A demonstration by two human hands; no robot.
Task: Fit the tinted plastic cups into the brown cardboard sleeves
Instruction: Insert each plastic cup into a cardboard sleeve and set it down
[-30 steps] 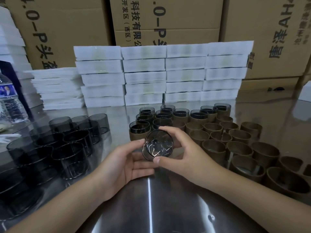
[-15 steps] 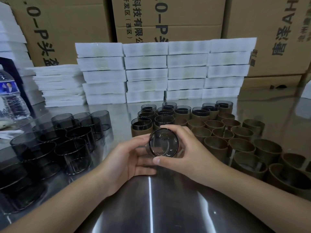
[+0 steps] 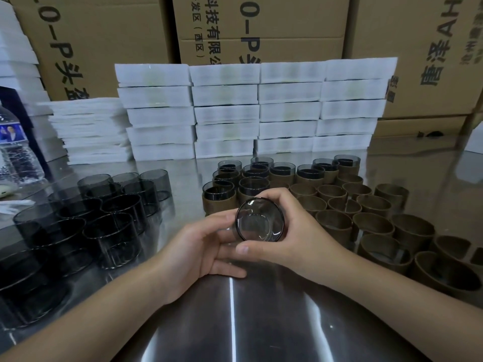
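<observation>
Both hands hold one tinted plastic cup point(image 3: 260, 222) above the steel table, its round face turned toward me. My left hand point(image 3: 198, 246) grips it from the left and below. My right hand point(image 3: 295, 231) curls over its top and right side, thumb under the rim. Any sleeve around this cup is hidden by the fingers. Several bare tinted cups point(image 3: 115, 207) stand at the left. Empty brown cardboard sleeves point(image 3: 373, 223) crowd the right. Several sleeved cups point(image 3: 219, 195) stand in rows behind my hands.
White foam trays point(image 3: 256, 111) are stacked along the back, in front of large cardboard cartons point(image 3: 261, 30). A plastic water bottle point(image 3: 15, 150) stands at the far left. The reflective steel table point(image 3: 235, 322) stretches toward me below my forearms.
The cup has risen slightly in my hands, its round face still toward me. Both hands keep their hold, and the view has tilted a little downward.
</observation>
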